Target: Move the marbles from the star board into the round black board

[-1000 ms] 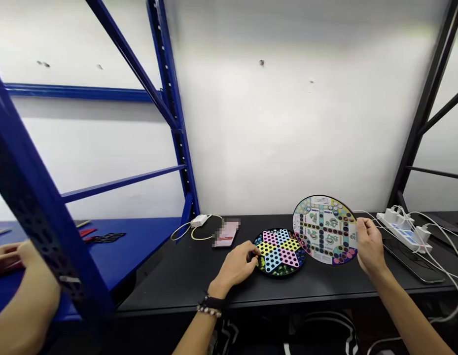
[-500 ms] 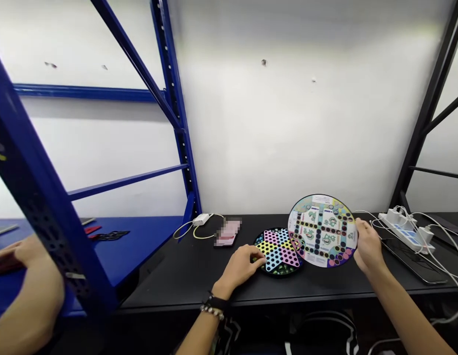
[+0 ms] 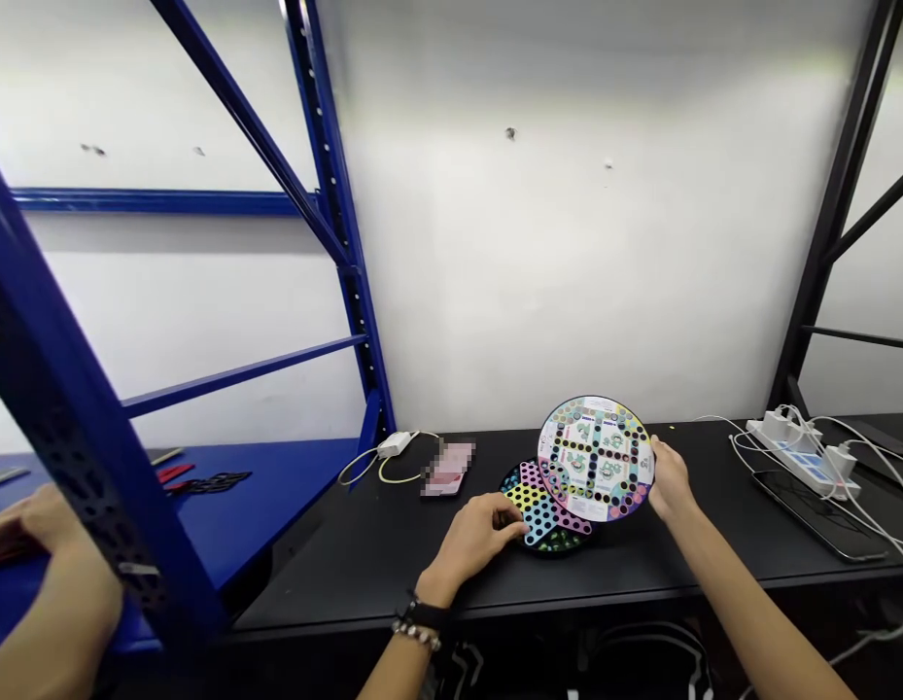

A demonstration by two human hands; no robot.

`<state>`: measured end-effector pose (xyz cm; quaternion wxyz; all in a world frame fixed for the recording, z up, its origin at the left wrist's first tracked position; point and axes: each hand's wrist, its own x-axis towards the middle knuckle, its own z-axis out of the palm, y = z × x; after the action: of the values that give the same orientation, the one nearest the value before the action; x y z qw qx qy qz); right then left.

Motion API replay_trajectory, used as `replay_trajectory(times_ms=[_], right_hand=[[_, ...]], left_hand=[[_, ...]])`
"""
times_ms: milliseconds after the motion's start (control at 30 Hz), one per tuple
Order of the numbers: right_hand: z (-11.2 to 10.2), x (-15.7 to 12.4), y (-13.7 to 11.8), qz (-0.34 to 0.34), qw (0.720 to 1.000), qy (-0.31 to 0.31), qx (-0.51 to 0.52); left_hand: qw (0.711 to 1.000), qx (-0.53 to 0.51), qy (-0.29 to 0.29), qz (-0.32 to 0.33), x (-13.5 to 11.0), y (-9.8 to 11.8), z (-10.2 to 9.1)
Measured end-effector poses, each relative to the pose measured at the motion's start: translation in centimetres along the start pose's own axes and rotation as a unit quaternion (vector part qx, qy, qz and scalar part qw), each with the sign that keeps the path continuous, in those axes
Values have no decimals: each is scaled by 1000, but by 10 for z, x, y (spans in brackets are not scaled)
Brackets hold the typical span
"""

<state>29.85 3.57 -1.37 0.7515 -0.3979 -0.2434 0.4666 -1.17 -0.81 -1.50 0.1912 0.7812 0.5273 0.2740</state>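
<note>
Right now your right hand (image 3: 670, 481) pinches the right rim of a round printed game board (image 3: 595, 459), with the fingers and thumb pressed together on its edge. You hold that board tilted up above the black surface (image 3: 334, 574), and its lower left part overlaps a star-patterned peg board (image 3: 549, 510) that lies flat. From this view, you cannot tell whether the two boards touch.

Your left hand (image 3: 480, 535) sits at the left edge of the peg board, its fingers curled and their tips at the rim. It is not clear whether they grip it. A beaded bracelet (image 3: 416, 632) circles that wrist.

Left of the boards lie a blurred pink object (image 3: 448, 469) and a white charger (image 3: 395, 444) with its looped cable. To the right are a white power strip (image 3: 801, 455) and a dark phone (image 3: 819, 515).

Further left, another person's hand (image 3: 47, 520) rests over a blue shelf (image 3: 261, 486), beyond a blue metal upright (image 3: 79, 408).
</note>
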Motion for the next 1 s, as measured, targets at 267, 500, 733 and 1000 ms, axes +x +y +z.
replay_trajectory(times_ms=[267,500,733,1000], right_hand=[[15,11,23,4,1000,4,-27],[18,20,44,-9,994,-13,-109],[10,26,55,-96,957,-58,-269],[15,3,62,-131,734,-240,-621]], left_hand=[[999,-20,2,40,-2,-5,-5],[997,-3,78,-11,-1,-26,-14],[999,-12,47,-19,-2,-26,-11],[995,-66,63,-51,3,-30,-5]])
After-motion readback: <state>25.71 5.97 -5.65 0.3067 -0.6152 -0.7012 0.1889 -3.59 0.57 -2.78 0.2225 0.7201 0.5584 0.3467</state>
